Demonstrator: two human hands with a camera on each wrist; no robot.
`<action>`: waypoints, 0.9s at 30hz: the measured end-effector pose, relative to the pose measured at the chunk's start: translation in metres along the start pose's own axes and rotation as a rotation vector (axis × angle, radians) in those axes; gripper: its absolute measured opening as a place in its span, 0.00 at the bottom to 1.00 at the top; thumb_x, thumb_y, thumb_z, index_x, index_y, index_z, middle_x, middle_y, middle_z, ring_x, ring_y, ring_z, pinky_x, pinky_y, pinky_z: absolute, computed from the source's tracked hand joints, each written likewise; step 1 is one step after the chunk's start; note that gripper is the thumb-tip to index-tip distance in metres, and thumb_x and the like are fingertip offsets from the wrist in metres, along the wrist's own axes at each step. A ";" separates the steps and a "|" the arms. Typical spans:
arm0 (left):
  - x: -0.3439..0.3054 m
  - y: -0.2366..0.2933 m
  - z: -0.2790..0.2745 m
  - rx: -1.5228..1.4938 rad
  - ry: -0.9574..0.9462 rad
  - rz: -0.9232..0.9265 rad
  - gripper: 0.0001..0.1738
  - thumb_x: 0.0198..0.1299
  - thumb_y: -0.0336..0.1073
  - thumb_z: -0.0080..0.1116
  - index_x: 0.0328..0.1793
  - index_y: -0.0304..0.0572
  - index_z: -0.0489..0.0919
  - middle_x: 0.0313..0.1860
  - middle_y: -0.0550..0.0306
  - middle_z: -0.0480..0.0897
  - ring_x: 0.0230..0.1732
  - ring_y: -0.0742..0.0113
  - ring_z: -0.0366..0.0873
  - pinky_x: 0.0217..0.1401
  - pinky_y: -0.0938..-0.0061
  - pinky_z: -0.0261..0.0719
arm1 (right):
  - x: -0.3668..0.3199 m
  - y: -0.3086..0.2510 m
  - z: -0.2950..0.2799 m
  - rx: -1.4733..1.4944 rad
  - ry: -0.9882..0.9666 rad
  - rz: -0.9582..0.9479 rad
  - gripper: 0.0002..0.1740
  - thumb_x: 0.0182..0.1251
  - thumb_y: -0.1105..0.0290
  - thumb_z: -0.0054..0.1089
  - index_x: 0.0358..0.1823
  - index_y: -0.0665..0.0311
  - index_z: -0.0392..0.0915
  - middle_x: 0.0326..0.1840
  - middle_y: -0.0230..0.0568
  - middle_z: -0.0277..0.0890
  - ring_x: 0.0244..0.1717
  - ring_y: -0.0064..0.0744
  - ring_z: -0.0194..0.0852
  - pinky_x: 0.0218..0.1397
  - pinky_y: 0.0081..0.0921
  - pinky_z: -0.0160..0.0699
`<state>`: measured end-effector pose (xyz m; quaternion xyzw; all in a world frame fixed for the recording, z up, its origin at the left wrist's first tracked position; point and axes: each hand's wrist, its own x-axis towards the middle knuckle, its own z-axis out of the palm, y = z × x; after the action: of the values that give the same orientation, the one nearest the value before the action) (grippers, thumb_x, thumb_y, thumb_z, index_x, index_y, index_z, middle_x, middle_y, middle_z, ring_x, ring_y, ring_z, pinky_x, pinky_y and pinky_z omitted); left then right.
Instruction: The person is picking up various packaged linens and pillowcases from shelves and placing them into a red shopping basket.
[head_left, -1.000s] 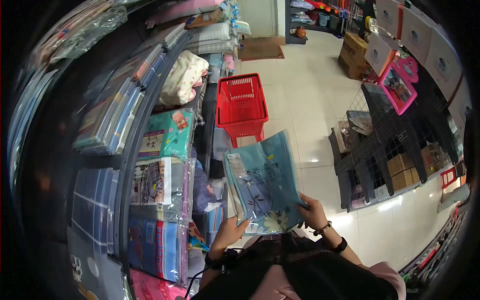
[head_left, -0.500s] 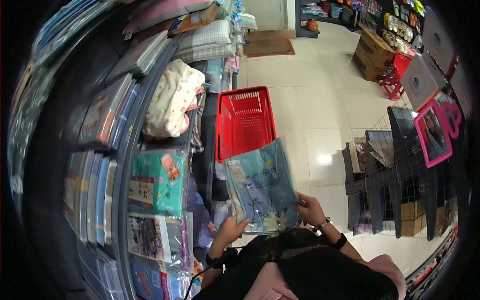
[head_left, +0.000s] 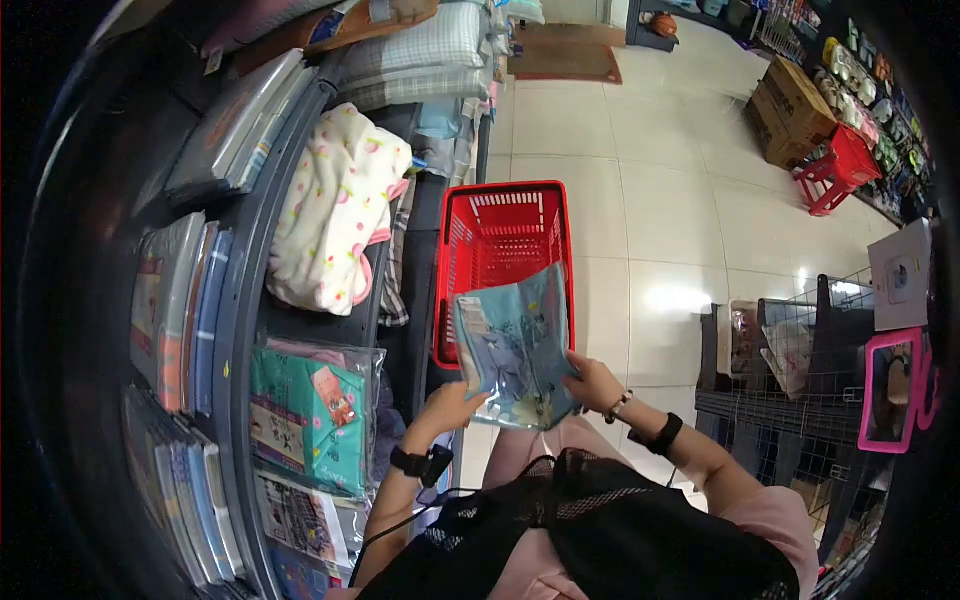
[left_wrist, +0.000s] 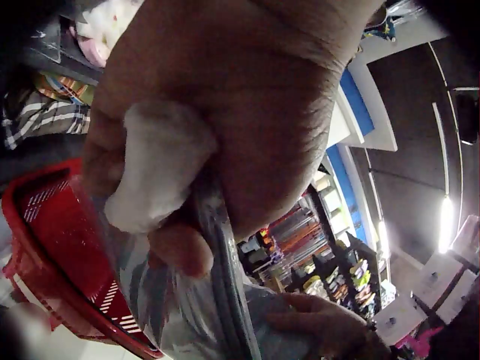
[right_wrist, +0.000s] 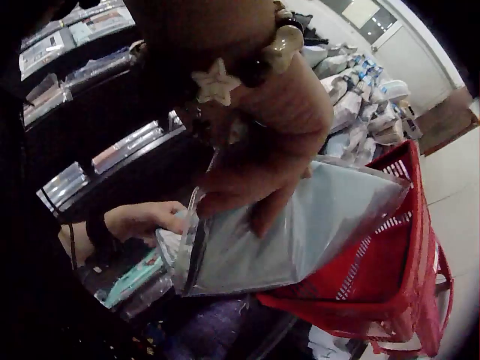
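A blue fabric pack in clear plastic (head_left: 520, 340), printed with flowers and lettering, is held up in front of the body. My left hand (head_left: 448, 408) grips its lower left corner, with the thumb on the front. At the lower right edge, my right hand (head_left: 596, 386) pinches the pack; the right wrist view shows those fingers (right_wrist: 262, 214) bent over the plastic. Behind the pack stands a red shopping basket (head_left: 505, 188), its near part overlapped by the pack in the head view. Inside the basket, the visible part shows only its slotted red walls.
Shelves on the left hold a white patterned blanket (head_left: 340, 210), a green wrapped pack (head_left: 320, 420) and upright packs (head_left: 185, 310). On the right are a wire rack (head_left: 780, 390), a pink-framed mirror (head_left: 888, 390), a red stool (head_left: 838, 170) and a cardboard box (head_left: 790, 110). Pale tiles (head_left: 660, 220) cover the floor.
The view has shifted, so the basket appears nearer and lower. The pack has moved closer over the basket's near end and shows smaller. Both hands keep their hold on it.
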<state>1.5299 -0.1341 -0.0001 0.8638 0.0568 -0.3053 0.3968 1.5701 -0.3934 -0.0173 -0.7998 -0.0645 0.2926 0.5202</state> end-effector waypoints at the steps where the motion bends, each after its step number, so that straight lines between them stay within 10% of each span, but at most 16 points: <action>1: 0.009 0.003 -0.007 0.099 0.004 0.009 0.24 0.50 0.48 0.52 0.19 0.30 0.69 0.09 0.49 0.71 0.13 0.60 0.73 0.19 0.70 0.69 | 0.017 0.006 0.004 -0.082 0.044 -0.070 0.24 0.51 0.71 0.49 0.51 0.69 0.60 0.29 0.53 0.72 0.24 0.43 0.73 0.25 0.31 0.71; 9: 0.138 -0.019 -0.057 0.484 0.018 0.232 0.23 0.51 0.49 0.46 0.26 0.31 0.74 0.25 0.39 0.75 0.30 0.46 0.74 0.30 0.58 0.70 | 0.134 0.017 0.009 -0.358 0.105 -0.055 0.18 0.50 0.69 0.48 0.44 0.67 0.62 0.29 0.59 0.70 0.33 0.55 0.70 0.34 0.41 0.69; 19: 0.293 -0.066 -0.058 0.703 -0.073 0.375 0.18 0.52 0.46 0.47 0.23 0.38 0.75 0.18 0.44 0.76 0.24 0.50 0.76 0.27 0.59 0.71 | 0.253 0.055 0.033 -0.353 0.031 0.290 0.33 0.53 0.70 0.41 0.62 0.57 0.43 0.29 0.59 0.72 0.29 0.50 0.73 0.32 0.41 0.70; 27: 0.325 -0.118 -0.052 0.626 -0.013 0.233 0.16 0.52 0.45 0.47 0.23 0.39 0.74 0.15 0.45 0.74 0.20 0.49 0.74 0.25 0.57 0.70 | 0.293 0.079 0.052 -0.313 -0.071 0.557 0.34 0.51 0.77 0.38 0.62 0.50 0.46 0.34 0.53 0.73 0.34 0.48 0.73 0.33 0.40 0.69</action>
<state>1.7769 -0.0639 -0.2366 0.9425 -0.1415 -0.2661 0.1446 1.7667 -0.2680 -0.2191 -0.8463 0.0945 0.4380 0.2879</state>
